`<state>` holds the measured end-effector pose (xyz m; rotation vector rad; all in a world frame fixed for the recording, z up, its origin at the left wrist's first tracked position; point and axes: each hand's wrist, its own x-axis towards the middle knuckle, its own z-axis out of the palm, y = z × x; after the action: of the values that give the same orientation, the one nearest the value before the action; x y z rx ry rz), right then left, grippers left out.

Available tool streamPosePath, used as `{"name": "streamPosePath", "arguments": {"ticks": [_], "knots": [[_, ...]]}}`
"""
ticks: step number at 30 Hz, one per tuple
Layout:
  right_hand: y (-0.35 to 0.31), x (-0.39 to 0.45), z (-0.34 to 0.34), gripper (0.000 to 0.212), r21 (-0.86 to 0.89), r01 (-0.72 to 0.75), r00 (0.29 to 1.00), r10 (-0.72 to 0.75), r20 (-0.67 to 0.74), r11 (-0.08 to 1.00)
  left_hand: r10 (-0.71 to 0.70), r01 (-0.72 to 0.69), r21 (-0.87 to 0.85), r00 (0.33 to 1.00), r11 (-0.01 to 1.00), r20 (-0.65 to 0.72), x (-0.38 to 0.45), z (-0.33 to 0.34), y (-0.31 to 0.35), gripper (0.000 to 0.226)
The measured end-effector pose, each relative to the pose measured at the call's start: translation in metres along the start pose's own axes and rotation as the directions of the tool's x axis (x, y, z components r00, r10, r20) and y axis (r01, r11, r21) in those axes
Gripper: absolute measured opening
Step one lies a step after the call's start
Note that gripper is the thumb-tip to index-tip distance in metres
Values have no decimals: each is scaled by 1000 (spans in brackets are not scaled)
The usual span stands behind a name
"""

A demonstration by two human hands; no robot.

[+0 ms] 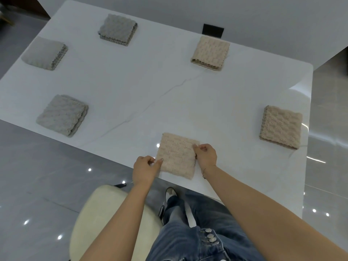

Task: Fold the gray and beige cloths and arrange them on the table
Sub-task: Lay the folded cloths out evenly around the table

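A folded beige cloth [177,155] lies at the near edge of the white table [143,87]. My left hand [145,169] pinches its left edge, and my right hand [205,156] pinches its right edge. Two other folded beige cloths lie on the right side, one far [211,52] and one near [281,126]. Three folded gray cloths lie on the left side: one at the far middle [117,29], one at the far left [45,53], one near left [63,114].
A cream chair [105,219] stands below the table's near edge beside my legs. A small black square [213,30] sits at the table's far edge. Glossy gray floor surrounds the table.
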<state>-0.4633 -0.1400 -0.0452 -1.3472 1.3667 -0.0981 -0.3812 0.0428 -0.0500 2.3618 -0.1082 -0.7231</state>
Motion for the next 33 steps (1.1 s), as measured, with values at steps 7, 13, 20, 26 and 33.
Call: {"name": "streamPosePath", "arguments": {"ticks": [7,13,20,26,33], "knots": [[11,-14,-15,29,-6,-3,999,4,41,1000,-44,43,-131,999,990,-7,-10,4,16,29],[18,-20,-13,19,-34,-19,998,21,52,999,-59,51,-183,998,982,-38,-12,6,20,29],[13,-20,-19,17,-45,-41,992,46,117,998,-66,54,-207,997,977,-51,-14,9,23,30],[-5,-25,-38,50,-224,221,964,-177,199,949,23,-32,-93,995,995,-102,-17,-5,30,44],[-53,-8,-46,72,-399,578,788,-358,501,712,190,-150,224,967,963,-169,-10,-33,59,50]]}}
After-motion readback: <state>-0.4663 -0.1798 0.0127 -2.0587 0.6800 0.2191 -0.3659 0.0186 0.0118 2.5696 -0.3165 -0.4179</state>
